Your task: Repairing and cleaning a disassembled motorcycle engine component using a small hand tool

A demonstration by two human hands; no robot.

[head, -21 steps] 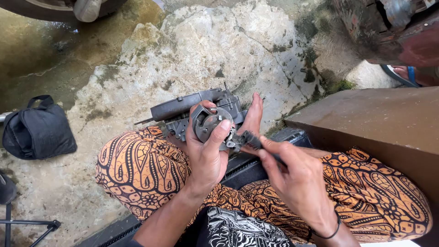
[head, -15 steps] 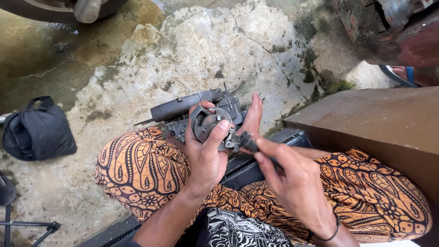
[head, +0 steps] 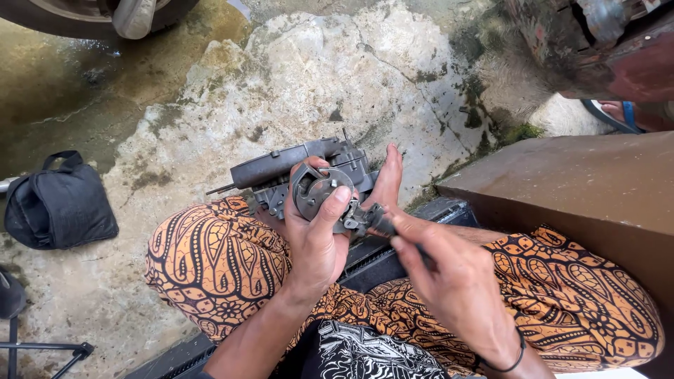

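My left hand [head: 316,242] grips a small round grey metal part [head: 317,194], thumb across its face, held above my lap. My right hand [head: 449,277] holds a dark-handled tool [head: 382,223] whose tip meets the right side of that part. Just behind the part lies a larger grey engine casting [head: 281,165] resting on my left knee. My bare foot [head: 387,179] sticks out beside it. Orange and black patterned trousers [head: 210,263] cover both legs.
A black bag [head: 60,203] lies on the stained concrete at the left. A vehicle tyre [head: 91,14] is at the top left. A brown slab [head: 576,189] stands at my right, with rusty machinery [head: 597,42] beyond. A thin metal stand [head: 42,347] is at the bottom left.
My right hand has shifted slightly left and up, bringing the tool closer against the round part. My left hand keeps its grip almost unmoved.
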